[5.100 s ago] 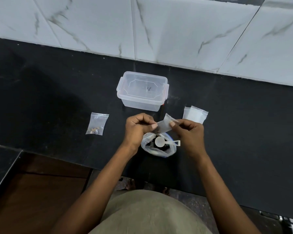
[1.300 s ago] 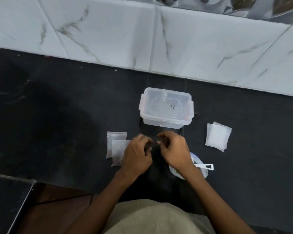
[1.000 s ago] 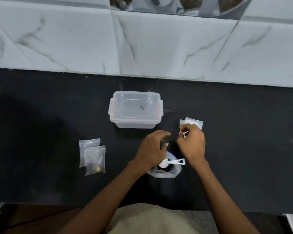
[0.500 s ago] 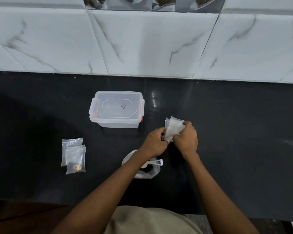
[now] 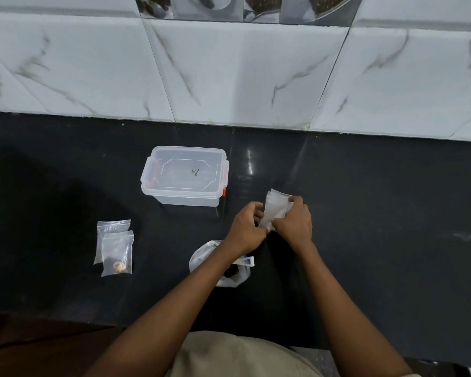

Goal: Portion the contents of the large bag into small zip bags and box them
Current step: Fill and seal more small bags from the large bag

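Both hands are on the small stack of empty zip bags (image 5: 276,209) right of the box. My right hand (image 5: 294,223) grips the stack's right side and near corner, while my left hand (image 5: 246,229) pinches its left edge. Under my left forearm the large bag (image 5: 233,276) sits open on the black counter, dark contents inside and a white scoop handle (image 5: 246,261) sticking out of it. Two filled small zip bags (image 5: 116,247) lie overlapping at the left. The clear plastic box (image 5: 185,176) stands behind them with its lid on.
A white marble-tiled wall (image 5: 229,72) runs along the back of the black counter (image 5: 392,213). The counter's front edge lies near my body, with a brown surface (image 5: 38,349) below at the lower left.
Since five seconds ago a second filled small bag has joined the first at the left. Both hands then moved right to the empty bag stack and now hold it.
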Tool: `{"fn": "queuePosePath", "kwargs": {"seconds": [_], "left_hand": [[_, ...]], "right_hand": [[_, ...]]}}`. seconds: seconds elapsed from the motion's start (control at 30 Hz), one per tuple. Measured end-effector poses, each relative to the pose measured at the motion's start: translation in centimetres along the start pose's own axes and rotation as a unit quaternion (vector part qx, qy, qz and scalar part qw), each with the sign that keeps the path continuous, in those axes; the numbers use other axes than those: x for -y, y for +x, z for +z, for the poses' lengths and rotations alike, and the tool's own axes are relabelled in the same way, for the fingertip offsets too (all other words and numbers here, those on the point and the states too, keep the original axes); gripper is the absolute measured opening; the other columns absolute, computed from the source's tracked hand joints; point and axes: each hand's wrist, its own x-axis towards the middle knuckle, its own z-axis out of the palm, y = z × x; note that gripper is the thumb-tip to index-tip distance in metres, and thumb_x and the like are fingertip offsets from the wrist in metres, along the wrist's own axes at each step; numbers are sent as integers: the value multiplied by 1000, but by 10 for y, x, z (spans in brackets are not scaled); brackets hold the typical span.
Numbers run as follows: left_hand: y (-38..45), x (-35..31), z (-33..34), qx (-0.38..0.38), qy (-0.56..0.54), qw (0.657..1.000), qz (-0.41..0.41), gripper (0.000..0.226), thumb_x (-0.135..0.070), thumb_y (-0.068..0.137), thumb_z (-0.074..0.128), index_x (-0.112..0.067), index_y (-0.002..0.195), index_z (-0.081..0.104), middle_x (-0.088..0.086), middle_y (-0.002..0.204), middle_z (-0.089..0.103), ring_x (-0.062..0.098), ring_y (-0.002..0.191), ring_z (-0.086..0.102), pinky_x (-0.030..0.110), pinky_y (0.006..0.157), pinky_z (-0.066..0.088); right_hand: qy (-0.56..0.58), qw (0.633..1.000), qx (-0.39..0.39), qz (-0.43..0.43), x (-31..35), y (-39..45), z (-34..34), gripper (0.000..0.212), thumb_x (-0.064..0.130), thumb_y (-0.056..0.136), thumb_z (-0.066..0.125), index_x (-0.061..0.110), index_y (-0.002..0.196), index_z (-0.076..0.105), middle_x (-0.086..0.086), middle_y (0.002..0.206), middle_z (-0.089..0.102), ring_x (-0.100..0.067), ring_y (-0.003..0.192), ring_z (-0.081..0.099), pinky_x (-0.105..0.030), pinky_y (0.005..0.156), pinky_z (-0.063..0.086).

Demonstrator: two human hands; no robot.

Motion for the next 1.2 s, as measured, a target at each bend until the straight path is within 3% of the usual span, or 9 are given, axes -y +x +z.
{"fn": "queuePosePath", "kwargs": {"seconds": [0.17, 0.33, 0.43, 0.6, 0.77, 0.87, 1.0, 1.1, 1.2], "left_hand": [[8, -1, 2, -3, -21, 999, -40, 45, -6, 86, 75, -11, 128, 59, -3, 91, 63, 10, 86, 61, 22, 84, 52], [10, 4, 2, 16, 9, 999, -36, 19, -6, 88, 72, -11, 106, 74, 3, 90, 67, 12, 85, 65, 21, 78, 51], [9, 4, -3, -17, 26, 999, -14, 18, -8, 85, 76, -16, 101, 73, 6, 107, 66, 14, 94, 65, 26, 86, 55], [-2, -7, -31, -37, 130, 985, 107, 58, -15, 68, 81, -18, 122, 63, -1, 121, 57, 19, 111, 52, 34, 94, 50], [-14, -19, -73, -16, 130, 971, 198, 84, -21, 59, 79, -22, 138, 51, -5, 133, 61, 15, 123, 56, 35, 108, 39], [-22, -13, -92, 3, 45, 975, 216, 72, -1, 62, 82, -17, 127, 56, -2, 117, 69, 13, 108, 67, 38, 95, 56], [-40, -1, -108, -59, 10, 975, 213, 54, -7, 68, 86, -18, 112, 57, -5, 97, 69, 14, 88, 69, 41, 74, 58], [-48, 9, -115, -95, 15, 970, 222, 45, -9, 73, 80, -19, 109, 54, -5, 93, 65, 17, 81, 65, 46, 70, 55], [-53, 15, -120, -111, 11, 968, 226, 41, -9, 75, 78, -19, 106, 53, -5, 91, 63, 16, 80, 63, 47, 69, 53]], "right_hand": [[9, 999, 8, -43, 1, -6, 1, 92, 17, 67, 85, 31, 144, 37, -5, 127, 42, -21, 115, 45, -38, 84, 49], [-9, 997, -24, -71, 4, -17, 6, 50, 14, 72, 83, 27, 116, 65, 1, 116, 41, -21, 119, 47, -34, 80, 48], [2, 993, -55, -100, 8, -27, 5, 41, 13, 72, 83, 22, 109, 69, 4, 110, 44, -19, 115, 49, -30, 77, 42], [29, 975, -96, -199, 26, -43, -7, 40, 4, 69, 77, 20, 106, 73, 8, 102, 59, -15, 100, 55, -28, 74, 46], [71, 944, -15, -322, 56, -66, -10, 52, -3, 63, 76, 21, 108, 75, 8, 97, 69, -12, 89, 63, -31, 77, 53], [170, 933, 62, -310, 77, -85, -10, 57, -11, 64, 63, 17, 113, 71, 5, 100, 72, -8, 89, 67, -18, 72, 50], [386, 879, 172, -222, 92, -102, 0, 50, -15, 74, 49, 9, 116, 58, -16, 95, 74, -20, 74, 69, -25, 55, 50], [409, 880, 164, -179, 99, -109, 12, 23, -7, 95, 57, 5, 115, 57, -20, 94, 73, -20, 66, 66, -27, 51, 50], [395, 890, 151, -170, 106, -113, 23, 18, 0, 93, 68, 2, 110, 61, -24, 92, 72, -27, 68, 67, -30, 52, 53]]}}
